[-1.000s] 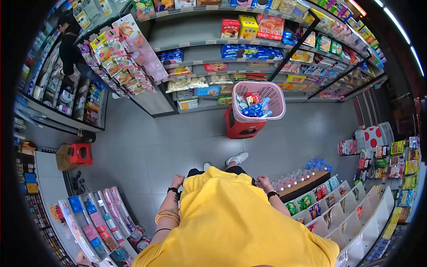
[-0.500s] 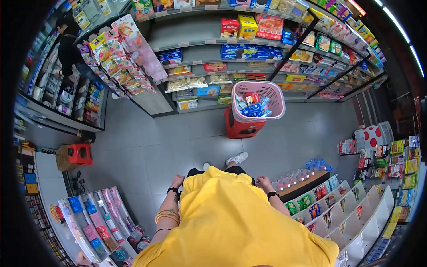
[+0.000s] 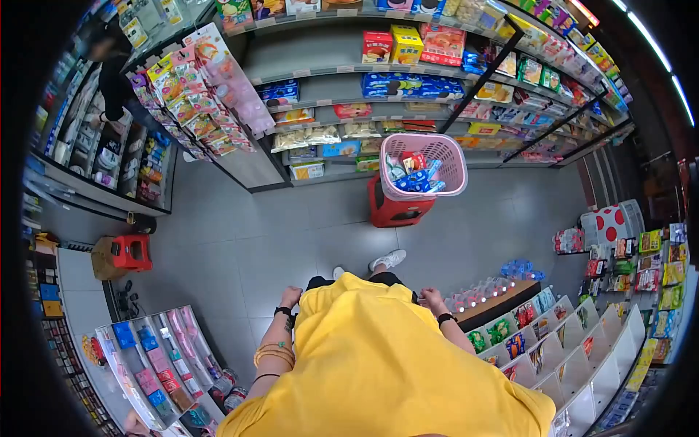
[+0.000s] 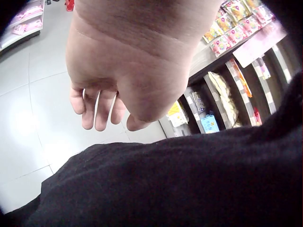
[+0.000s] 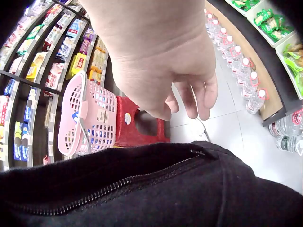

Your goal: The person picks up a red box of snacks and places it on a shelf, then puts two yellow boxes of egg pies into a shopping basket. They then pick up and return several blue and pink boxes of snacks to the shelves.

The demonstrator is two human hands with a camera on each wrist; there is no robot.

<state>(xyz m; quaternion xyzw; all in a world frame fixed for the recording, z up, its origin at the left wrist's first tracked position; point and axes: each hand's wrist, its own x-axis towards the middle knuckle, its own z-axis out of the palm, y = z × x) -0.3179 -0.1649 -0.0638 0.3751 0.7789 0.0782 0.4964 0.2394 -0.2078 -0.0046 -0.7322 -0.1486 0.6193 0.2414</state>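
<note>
My left hand [image 4: 128, 80] hangs beside my black clothing [image 4: 156, 184], its fingers loosely bent with nothing in them. On the other side my right hand [image 5: 165, 66] hangs the same way near a zipped dark pocket [image 5: 118, 182], also holding nothing. In the head view both hands are small, at either side of the yellow shirt [image 3: 393, 357]. Ahead of me, a pink basket [image 3: 455, 164] stands on a red stool [image 3: 400, 213]. Blue packets [image 3: 419, 180] and a red packet [image 3: 413, 161] lie inside it. Neither hand touches the basket.
Snack shelves [image 3: 313, 65] run behind the basket. Water bottles [image 3: 473, 295] line a ledge on the right, beside white compartment bins [image 3: 575, 357]. A display rack [image 3: 156, 364] and another red stool [image 3: 132, 253] are on the left. A person in black [image 3: 116, 80] stands far left.
The person in black at the far left moves their head and arm. My hands, the basket and the stool stay where they were.
</note>
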